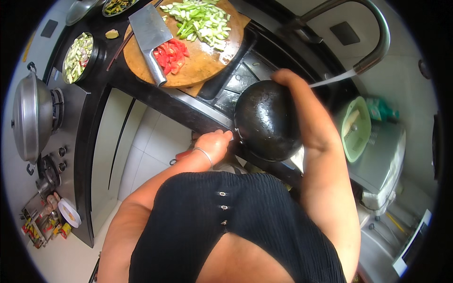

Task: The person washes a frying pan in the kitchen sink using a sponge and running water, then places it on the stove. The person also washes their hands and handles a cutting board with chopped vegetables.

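Note:
My left hand [216, 144], with a bangle at the wrist, grips the handle [182, 154] of a black wok [267, 120]. The handle's reddish end and hanging ring stick out behind that hand. Tilted over the sink [238, 81], the wok shows me a wet, rounded dark surface; whether this is its inside or outside I cannot tell. My right hand [283, 75] is at the wok's far edge, its fingers mostly hidden. A stream of water [332, 81] runs from the curved metal tap [382, 39] and passes out of sight behind my right forearm.
A round wooden chopping board [201, 67] beside the sink carries a cleaver [150, 32], cut tomato [171, 56] and sliced green vegetable [201, 21]. Leftward are a bowl of chopped vegetables [78, 58], ginger [112, 34] and a lidded pot [32, 116] on the stove. A green basket [356, 141] stands right.

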A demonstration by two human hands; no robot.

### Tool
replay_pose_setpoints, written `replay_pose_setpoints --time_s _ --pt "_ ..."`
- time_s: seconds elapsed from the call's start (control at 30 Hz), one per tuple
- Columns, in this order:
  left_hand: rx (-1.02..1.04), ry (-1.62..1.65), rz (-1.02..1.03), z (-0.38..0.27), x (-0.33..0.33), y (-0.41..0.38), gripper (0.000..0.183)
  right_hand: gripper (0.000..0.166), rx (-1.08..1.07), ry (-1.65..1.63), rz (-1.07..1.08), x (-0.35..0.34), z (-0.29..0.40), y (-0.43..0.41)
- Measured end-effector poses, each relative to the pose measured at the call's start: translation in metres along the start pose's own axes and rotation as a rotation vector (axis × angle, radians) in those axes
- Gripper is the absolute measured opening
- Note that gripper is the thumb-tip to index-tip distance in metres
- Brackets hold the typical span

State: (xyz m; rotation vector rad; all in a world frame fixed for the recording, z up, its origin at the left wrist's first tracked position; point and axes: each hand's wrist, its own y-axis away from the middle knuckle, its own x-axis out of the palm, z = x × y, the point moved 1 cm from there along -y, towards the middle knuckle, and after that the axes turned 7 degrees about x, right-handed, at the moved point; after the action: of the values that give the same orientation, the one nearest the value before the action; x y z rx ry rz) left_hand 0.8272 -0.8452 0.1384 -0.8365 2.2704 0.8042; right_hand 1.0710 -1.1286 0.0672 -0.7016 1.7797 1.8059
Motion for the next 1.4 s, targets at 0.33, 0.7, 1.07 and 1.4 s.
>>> replay_pose_setpoints --time_s 0.33,0.7,1.07,1.4 --pt "-0.016 -0.025 0.076 -0.002 -0.01 0.0 0.016 0.03 -0.355 0.135 -0.271 -0.012 0.129 0.141" --pt "0.002 -0.01 0.075 0.004 -0.003 -0.005 0.016 0.03 -0.085 -0.285 -0.665 0.013 0.036 0.15" --pt "0.002 -0.02 0.065 0.004 -0.005 -0.003 0.017 0.034 -0.315 -0.409 -0.853 0.029 0.053 0.167" --pt "0.024 -0.012 0.045 0.002 -0.003 -0.004 0.015 0.031 0.177 -1.539 -0.457 0.009 -0.013 0.102"
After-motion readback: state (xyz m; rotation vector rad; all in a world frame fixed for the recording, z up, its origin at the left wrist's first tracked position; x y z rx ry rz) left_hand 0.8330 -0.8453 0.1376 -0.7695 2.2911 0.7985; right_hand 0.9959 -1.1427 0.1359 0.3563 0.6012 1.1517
